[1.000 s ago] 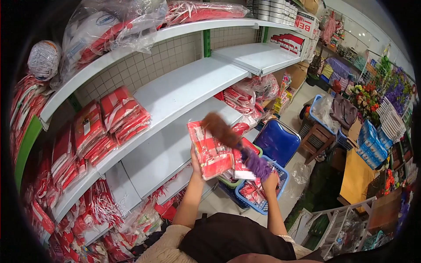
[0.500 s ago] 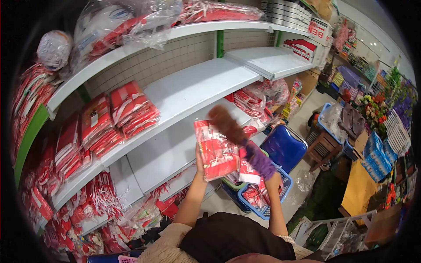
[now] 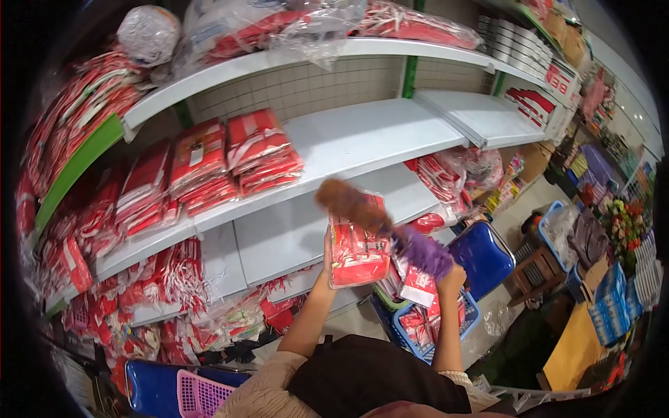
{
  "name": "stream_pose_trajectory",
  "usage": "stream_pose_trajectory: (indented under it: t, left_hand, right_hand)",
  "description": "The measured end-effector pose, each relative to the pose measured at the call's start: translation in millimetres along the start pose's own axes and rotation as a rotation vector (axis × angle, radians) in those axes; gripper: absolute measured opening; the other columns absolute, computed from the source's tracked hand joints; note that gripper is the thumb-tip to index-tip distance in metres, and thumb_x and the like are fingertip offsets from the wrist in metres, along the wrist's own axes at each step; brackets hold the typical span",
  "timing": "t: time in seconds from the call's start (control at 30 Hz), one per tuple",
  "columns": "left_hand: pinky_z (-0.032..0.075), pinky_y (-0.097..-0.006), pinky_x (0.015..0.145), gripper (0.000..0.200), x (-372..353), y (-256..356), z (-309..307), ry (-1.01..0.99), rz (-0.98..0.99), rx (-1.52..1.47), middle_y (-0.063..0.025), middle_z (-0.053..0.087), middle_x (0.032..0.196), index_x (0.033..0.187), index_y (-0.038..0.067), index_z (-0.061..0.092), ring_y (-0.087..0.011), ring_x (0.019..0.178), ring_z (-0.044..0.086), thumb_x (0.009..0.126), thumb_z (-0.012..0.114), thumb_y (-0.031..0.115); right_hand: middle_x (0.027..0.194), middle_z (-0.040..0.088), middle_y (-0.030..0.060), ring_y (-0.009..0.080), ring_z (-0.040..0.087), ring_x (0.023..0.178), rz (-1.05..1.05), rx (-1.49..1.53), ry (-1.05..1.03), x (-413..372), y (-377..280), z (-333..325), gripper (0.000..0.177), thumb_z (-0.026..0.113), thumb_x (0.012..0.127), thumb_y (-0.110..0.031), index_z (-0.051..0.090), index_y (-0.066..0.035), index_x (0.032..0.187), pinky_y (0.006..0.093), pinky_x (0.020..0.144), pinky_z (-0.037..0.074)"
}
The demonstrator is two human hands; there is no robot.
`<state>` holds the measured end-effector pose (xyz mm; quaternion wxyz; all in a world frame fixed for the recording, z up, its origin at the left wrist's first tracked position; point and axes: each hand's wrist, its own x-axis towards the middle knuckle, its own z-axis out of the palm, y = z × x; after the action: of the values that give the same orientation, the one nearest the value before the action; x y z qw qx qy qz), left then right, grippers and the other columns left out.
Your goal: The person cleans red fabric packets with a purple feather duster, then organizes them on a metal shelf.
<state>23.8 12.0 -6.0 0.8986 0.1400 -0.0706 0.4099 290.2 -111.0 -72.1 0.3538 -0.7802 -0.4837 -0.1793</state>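
Observation:
My left hand [image 3: 328, 254] grips the left edge of a flat red-and-white package [image 3: 357, 261] in clear plastic, held upright in front of the lower shelf. In my right hand [image 3: 451, 280] is the end of a fluffy duster [image 3: 423, 251], purple near the hand and brown toward its tip. The duster slants up to the left and crosses in front of the package's upper part; its brown end is blurred. Below my right hand, a blue basket [image 3: 476, 318] holds more red-and-white packages.
Stacks of red packages [image 3: 198, 157] line the left of the middle shelf [image 3: 369, 136]. Hanging red-and-white goods are beneath. A blue chair [image 3: 488, 258] stands at right, and a pink basket [image 3: 198, 393] lies at lower left. Plastic-wrapped goods fill the top shelf.
The view has turned left, so the shelves appear shifted to the right. The duster has tilted flatter, its brown tip now lower and left of the package's top. Both hands keep their hold.

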Motion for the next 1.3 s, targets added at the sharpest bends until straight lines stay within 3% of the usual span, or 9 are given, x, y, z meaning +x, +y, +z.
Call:
stream_pose_trajectory:
  t: [0.1, 0.4, 0.63, 0.73, 0.83, 0.93, 1.0, 1.07, 1.3]
  left_hand:
    - [0.048, -0.0470, 0.085, 0.059, -16.8, 14.7, 5.9, 0.173, 0.084, 0.081, -0.0133, 0.055, 0.115, 0.121, 0.008, 0.047, -0.0278, 0.100, 0.057, 0.086, 0.041, 0.055]
    - [0.048, -0.0457, 0.083, 0.052, -52.4, 48.6, 18.7, 0.149, 0.248, 0.095, -0.0118, 0.056, 0.113, 0.119, 0.008, 0.049, -0.0272, 0.098, 0.058, 0.087, 0.043, 0.050]
    - [0.047, -0.0457, 0.086, 0.057, -71.0, 69.6, 14.2, 0.154, 0.353, 0.101, -0.0132, 0.054, 0.117, 0.123, 0.007, 0.045, -0.0283, 0.102, 0.056, 0.087, 0.041, 0.051]
    - [0.046, -0.0464, 0.088, 0.060, -76.7, 78.8, 10.1, 0.139, 0.384, 0.101, -0.0142, 0.053, 0.119, 0.126, 0.006, 0.043, -0.0291, 0.104, 0.055, 0.087, 0.039, 0.053]
    - [0.045, -0.0465, 0.089, 0.062, -84.2, 84.5, 20.8, 0.089, 0.394, 0.075, -0.0149, 0.052, 0.121, 0.127, 0.006, 0.041, -0.0296, 0.105, 0.054, 0.087, 0.038, 0.053]
    - [0.045, -0.0450, 0.089, 0.062, -94.6, 82.0, 49.4, 0.152, 0.434, 0.117, -0.0148, 0.052, 0.120, 0.127, 0.006, 0.041, -0.0286, 0.104, 0.055, 0.087, 0.039, 0.053]
    - [0.046, -0.0416, 0.088, 0.057, -97.5, 79.8, 67.0, 0.168, 0.441, 0.159, -0.0131, 0.054, 0.118, 0.124, 0.007, 0.043, -0.0259, 0.101, 0.056, 0.088, 0.040, 0.051]
    - [0.046, -0.0414, 0.087, 0.061, -93.6, 87.0, 60.1, 0.135, 0.472, 0.231, -0.0140, 0.054, 0.117, 0.124, 0.004, 0.044, -0.0264, 0.100, 0.057, 0.087, 0.040, 0.053]
    - [0.044, -0.0309, 0.088, 0.048, -93.2, 126.0, 82.4, 0.355, 0.475, 0.735, -0.0099, 0.055, 0.115, 0.122, 0.001, 0.044, -0.0168, 0.100, 0.056, 0.091, 0.042, 0.038]
  right_hand:
    - [0.069, 0.060, 0.0226, 0.0423, 0.059, 0.066, 0.168, 0.005, -0.081, 36.0, -36.1, -3.8, 0.035, 0.063, 0.070, -0.032, 0.062, -0.004, 0.089, 0.0483, 0.058, 0.046]
    - [0.083, 0.059, 0.0296, 0.0450, 0.057, 0.081, -0.020, 0.395, -0.299, 126.7, -167.3, 2.9, 0.034, 0.056, 0.071, -0.016, 0.051, 0.006, 0.097, 0.0504, 0.071, 0.044]
    - [0.080, 0.061, 0.0254, 0.0436, 0.058, 0.082, -0.166, 0.184, -0.347, 171.1, -232.8, 28.8, 0.029, 0.054, 0.070, -0.010, 0.054, 0.005, 0.095, 0.0471, 0.076, 0.046]
    - [0.086, 0.060, 0.0229, 0.0398, 0.056, 0.085, -0.254, 0.126, -0.188, 158.4, -248.5, 23.0, 0.036, 0.058, 0.072, -0.011, 0.055, 0.004, 0.104, 0.0438, 0.079, 0.045]
    - [0.099, 0.057, 0.0203, 0.0360, 0.053, 0.089, -0.464, 0.288, 0.329, 124.6, -264.9, -9.4, 0.038, 0.060, 0.076, -0.013, 0.054, 0.002, 0.110, 0.0449, 0.078, 0.045]
    - [0.105, 0.052, 0.0164, 0.0297, 0.053, 0.090, -0.453, 0.497, 0.177, 84.4, -268.8, -16.4, 0.035, 0.058, 0.080, -0.013, 0.052, 0.001, 0.112, 0.0389, 0.079, 0.044]
    - [0.103, 0.054, 0.0114, 0.0215, 0.054, 0.091, -0.086, 0.981, -0.382, 52.6, -276.1, -11.9, 0.038, 0.059, 0.083, -0.016, 0.050, 0.000, 0.116, 0.0313, 0.081, 0.042]
    - [0.105, 0.054, 0.0094, 0.0148, 0.052, 0.093, 0.118, 1.284, -0.728, 31.8, -282.8, -5.7, 0.041, 0.059, 0.085, -0.018, 0.047, 0.001, 0.119, 0.0267, 0.080, 0.042]
    - [0.097, 0.062, 0.0085, 0.0112, 0.058, 0.084, 0.072, 1.580, -0.632, 35.8, -317.0, -11.4, 0.035, 0.057, 0.085, -0.006, 0.048, 0.003, 0.118, 0.0230, 0.073, 0.046]
